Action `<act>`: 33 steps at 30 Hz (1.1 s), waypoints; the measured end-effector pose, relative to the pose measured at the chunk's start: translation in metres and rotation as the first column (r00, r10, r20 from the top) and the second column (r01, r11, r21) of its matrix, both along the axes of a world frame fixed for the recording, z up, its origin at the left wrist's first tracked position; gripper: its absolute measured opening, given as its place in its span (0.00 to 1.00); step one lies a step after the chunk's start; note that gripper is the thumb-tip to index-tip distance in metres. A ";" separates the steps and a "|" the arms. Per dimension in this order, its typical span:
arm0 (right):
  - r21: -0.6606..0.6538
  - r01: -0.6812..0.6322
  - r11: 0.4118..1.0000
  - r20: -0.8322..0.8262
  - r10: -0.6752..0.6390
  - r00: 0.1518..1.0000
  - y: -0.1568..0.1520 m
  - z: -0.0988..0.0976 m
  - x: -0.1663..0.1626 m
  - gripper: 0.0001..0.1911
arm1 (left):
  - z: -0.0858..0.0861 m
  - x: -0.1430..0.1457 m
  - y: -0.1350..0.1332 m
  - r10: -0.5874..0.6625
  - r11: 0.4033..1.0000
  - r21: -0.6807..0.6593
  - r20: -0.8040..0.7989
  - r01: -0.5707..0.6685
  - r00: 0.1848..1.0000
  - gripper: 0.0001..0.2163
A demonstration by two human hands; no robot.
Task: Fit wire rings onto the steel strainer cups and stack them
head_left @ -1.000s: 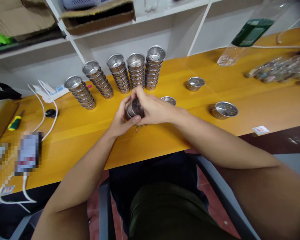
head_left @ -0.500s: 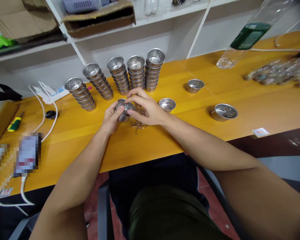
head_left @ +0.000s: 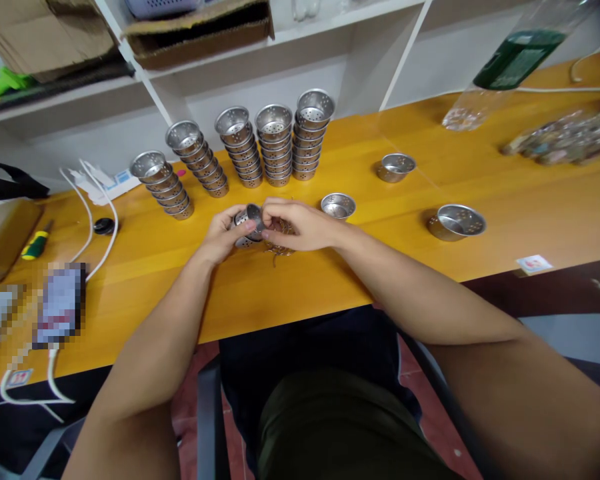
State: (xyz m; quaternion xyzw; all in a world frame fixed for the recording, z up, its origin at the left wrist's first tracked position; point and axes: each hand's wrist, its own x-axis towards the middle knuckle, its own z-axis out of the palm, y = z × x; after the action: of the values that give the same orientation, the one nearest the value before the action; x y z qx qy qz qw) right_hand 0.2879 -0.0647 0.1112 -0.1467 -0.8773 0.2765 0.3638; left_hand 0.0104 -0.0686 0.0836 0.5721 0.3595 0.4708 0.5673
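My left hand (head_left: 221,235) is closed around a small perforated metal cup (head_left: 241,218), tipped with its mouth toward the right. Another perforated metal surface (head_left: 249,242) shows just under it; whether this is a second cup I cannot tell. At the cup's rim, the thumb and fingers of my right hand (head_left: 307,225) are pinched together, and what is between them is too small to make out. A tangle of thin bent wire pieces (head_left: 281,251) lies on the table beneath my right hand, partly covered by it. Just behind that wrist sits a single metal cup (head_left: 339,212).
Several leaning stacks of perforated cups (head_left: 277,157) stand along the back. Two loose cups, a nearer one (head_left: 453,230) and a farther one (head_left: 394,175), sit to the right. Beyond them are a plastic bottle (head_left: 520,60) and a bagged bundle (head_left: 565,140). A screwdriver (head_left: 36,244) and white cables lie left.
The held cup has turned so its mouth tips to the right. My right hand's fingers have dropped from over the cup and drawn together at its rim. The view has shifted slightly.
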 end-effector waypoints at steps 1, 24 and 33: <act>-0.013 0.011 1.000 -0.003 -0.011 1.000 0.001 -0.001 0.000 0.12 | 0.000 -0.001 0.000 -0.003 1.000 0.000 -0.012 0.003 1.000 0.36; -0.389 -0.036 0.921 -0.332 -0.104 0.937 0.029 -0.019 0.001 0.35 | -0.011 0.007 0.012 0.242 0.966 0.062 0.132 -0.251 0.961 0.39; -0.011 0.264 0.965 -0.022 -0.264 0.964 0.017 -0.026 0.007 0.36 | -0.014 0.003 0.017 0.306 0.940 0.139 0.067 -0.312 0.950 0.44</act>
State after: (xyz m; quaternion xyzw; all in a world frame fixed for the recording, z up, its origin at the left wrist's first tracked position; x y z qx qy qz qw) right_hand 0.2949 -0.0479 0.0848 -0.2603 -0.8445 0.2307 0.4072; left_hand 0.0130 -0.0517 0.0697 0.5384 0.3962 0.5919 0.4504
